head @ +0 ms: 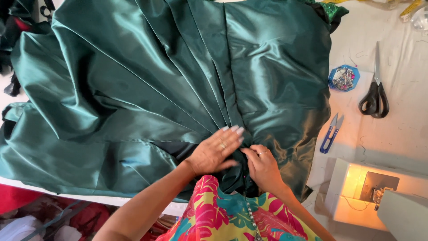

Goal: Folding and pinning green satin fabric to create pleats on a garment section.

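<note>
Far out to the left of the hands, red cloth (18, 196) sits below the table edge, and the green satin (133, 89) spreads wide, fanning in long pleats that all run down toward the hands. Left hand (216, 151) now: flat, fingers stretched out and together, palm pressing the pleats where they gather; it pins the satin, grips nothing. Just beside it, nearly touching, the right hand (263, 168) is curled, fingertips pinching into the bunched satin at the gather point, though exactly what sits between those fingertips I cannot tell, a dark fold hides it. Both hands sit at the near edge of the satin, right at its narrowest point. Right of the right hand, on the white table (401, 134), small blue snips (331, 133) lie near; further up, a blue pin dish (343, 78), then black scissors (375, 96) well apart. Near and to the right, a lit sewing machine (370, 192).
</note>
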